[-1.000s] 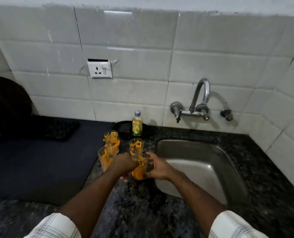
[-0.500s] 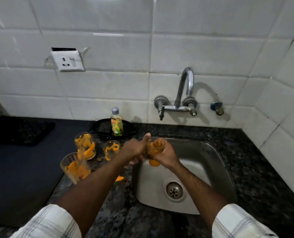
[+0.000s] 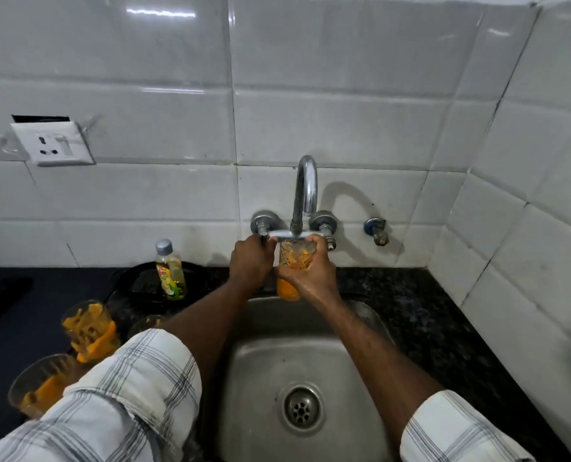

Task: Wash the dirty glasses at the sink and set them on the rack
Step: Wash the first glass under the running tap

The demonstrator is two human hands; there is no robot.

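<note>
Lifted since half a second ago: both hands, up from the near-left rim of the sink (image 3: 360,331) to the tap (image 3: 305,191) at the wall, with the glass carried along. Nearest, checked sleeves at the bottom corners, the left one (image 3: 127,395) covering part of the bench (image 3: 427,315). Beside that sleeve, at the lower left, a dirty glass (image 3: 39,385) smeared orange; a little further back a second smeared glass (image 3: 89,330), upright; just right of it the rim of a third glass (image 3: 147,323), mostly hidden by the forearm. Steel basin below the arms, drain (image 3: 300,408) near its front. Further on, right hand (image 3: 310,278) wrapped around the held glass (image 3: 294,261), upright, mouth up close under the tap's crossbar, orange residue inside and at the base, positioned above the back edge of the sink. Left hand (image 3: 251,261) closed over the left tap handle (image 3: 262,225); cannot tell whether being turned. No water stream discernible. Left of the hands, a small bottle of yellow-green liquid (image 3: 171,271) standing on a dark round dish (image 3: 137,281) against the wall. Furthest, white tiles, a wall socket (image 3: 52,143) at upper left, and a separate small valve (image 3: 377,230) right of the tap.
</note>
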